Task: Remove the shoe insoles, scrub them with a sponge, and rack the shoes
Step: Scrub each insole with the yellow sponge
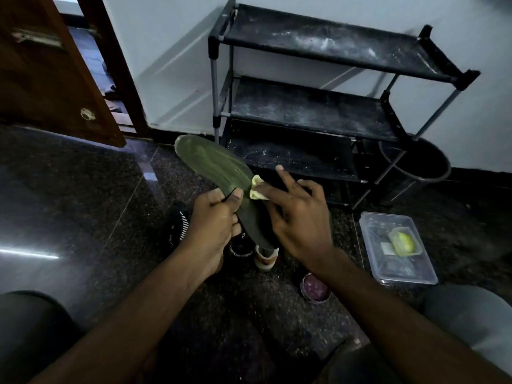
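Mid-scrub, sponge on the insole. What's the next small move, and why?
Probably stroke the sponge up the insole toward its toe end. The right hand holds the sponge against the insole's middle, and the left hand grips the insole just below that, so the long upper stretch lies ahead of the sponge and looks steadied for such a stroke.

Dim, floor (69, 217) glare left, edges warped

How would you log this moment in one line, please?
step: scrubbing | left hand: grips insole | right hand: holds sponge against insole | shoes: on floor, not on rack
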